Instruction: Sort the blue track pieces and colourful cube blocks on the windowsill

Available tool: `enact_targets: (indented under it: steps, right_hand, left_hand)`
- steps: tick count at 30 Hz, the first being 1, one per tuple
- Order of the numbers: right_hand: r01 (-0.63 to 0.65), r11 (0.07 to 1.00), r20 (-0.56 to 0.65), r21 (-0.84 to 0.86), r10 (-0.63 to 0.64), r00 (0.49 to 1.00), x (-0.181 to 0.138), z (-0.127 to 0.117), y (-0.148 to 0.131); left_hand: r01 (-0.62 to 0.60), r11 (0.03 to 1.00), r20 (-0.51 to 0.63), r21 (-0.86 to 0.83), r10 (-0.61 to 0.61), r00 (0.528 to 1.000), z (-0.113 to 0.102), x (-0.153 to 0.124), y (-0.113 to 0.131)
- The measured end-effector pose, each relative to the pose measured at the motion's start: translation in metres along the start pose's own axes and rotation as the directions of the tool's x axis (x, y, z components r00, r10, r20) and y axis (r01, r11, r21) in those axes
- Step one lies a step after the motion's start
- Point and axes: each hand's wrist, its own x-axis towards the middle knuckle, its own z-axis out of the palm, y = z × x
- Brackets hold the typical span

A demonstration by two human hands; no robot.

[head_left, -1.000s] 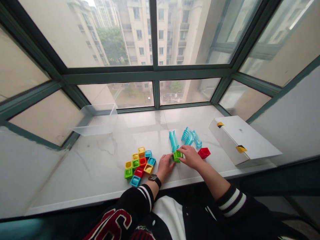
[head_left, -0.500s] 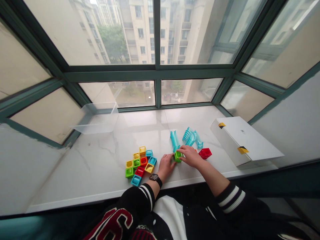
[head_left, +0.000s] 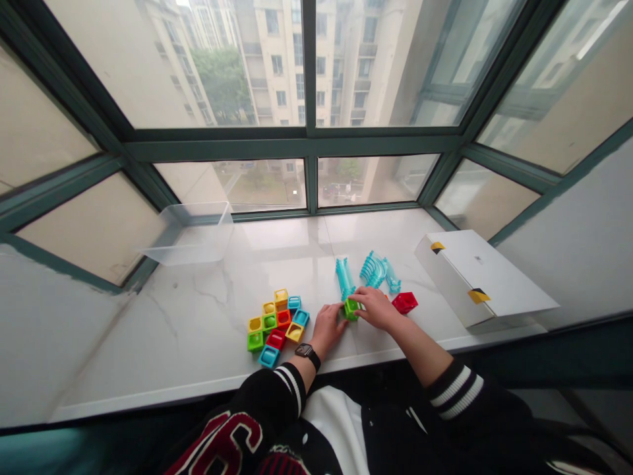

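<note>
A small green toy block (head_left: 351, 309) stands on the marble sill between my two hands. My left hand (head_left: 328, 328), with a black watch at its wrist, closes on the block's left side. Against its right side and top are the fingers of my right hand (head_left: 374, 307). Touching or nearly touching the block's far side is a straight translucent blue track piece (head_left: 345, 278). A curved ribbed blue track piece (head_left: 372, 269) and a shorter blue piece (head_left: 393, 280) lie beyond my right hand. To its right rests a red block (head_left: 405, 303); an orange bit shows beside it, mostly hidden.
Left of my hands, several coloured blocks (head_left: 283, 319) sit in a tight cluster. A clear plastic bin (head_left: 198, 231) stands at the back left, and a white box (head_left: 487, 274) with yellow-black tabs at the right. Windows rise behind the sill (head_left: 163, 343).
</note>
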Motion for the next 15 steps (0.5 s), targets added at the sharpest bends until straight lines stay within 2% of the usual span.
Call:
enact_targets:
  steps: [15]
  right_hand:
    - [0.006,1.000,0.003,-0.002,-0.006,1.000,0.0004,0.0008,0.0002]
  left_hand:
    - [0.003,1.000,0.011,-0.001,-0.003,1.000,0.0007,0.0002,-0.0016]
